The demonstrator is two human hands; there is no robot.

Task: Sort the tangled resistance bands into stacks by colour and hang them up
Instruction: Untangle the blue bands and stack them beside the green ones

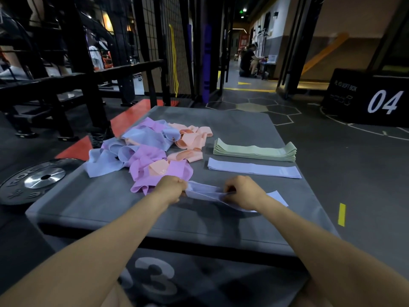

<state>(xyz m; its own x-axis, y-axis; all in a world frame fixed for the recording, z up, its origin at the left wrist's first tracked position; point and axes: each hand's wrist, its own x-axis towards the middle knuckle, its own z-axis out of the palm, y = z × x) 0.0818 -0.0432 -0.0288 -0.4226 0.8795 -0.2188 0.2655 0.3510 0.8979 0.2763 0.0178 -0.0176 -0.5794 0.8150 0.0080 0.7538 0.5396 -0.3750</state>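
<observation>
Hands pinched one pale blue band [204,192] between them — my left hand [171,188] and right hand [242,191] — low over the grey box [221,227]. Beyond lay the tangled pile [146,149], a green stack [254,150] and a flat blue band [254,168] — weight plate [33,180] at left.

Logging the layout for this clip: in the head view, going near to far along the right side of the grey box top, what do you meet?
Right hand gripping the pale blue band → flat pale blue band stack → green band stack.
</observation>
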